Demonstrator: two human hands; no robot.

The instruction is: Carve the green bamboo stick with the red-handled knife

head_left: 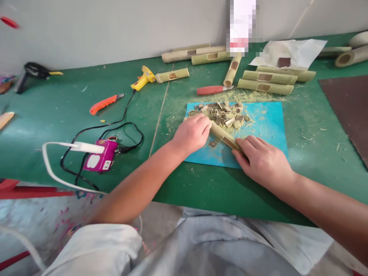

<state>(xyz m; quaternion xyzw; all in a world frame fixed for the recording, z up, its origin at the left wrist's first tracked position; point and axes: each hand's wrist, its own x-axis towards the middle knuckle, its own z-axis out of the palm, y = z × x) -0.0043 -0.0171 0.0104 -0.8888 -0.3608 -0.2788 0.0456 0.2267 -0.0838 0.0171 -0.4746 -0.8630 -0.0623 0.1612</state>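
L hand point(193, 131) & R hand point(263, 159) grip pale-green bamboo tube point(224, 137), ctr of frame, over blue rectangular mat point(270, 126) w/ brown-green bamboo chips point(227, 115).

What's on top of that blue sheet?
A heap of bamboo chips and pale dust lies on the blue sheet. Over it, the left hand and right hand hold a bamboo tube; whatever they and the chips cover can't be seen.
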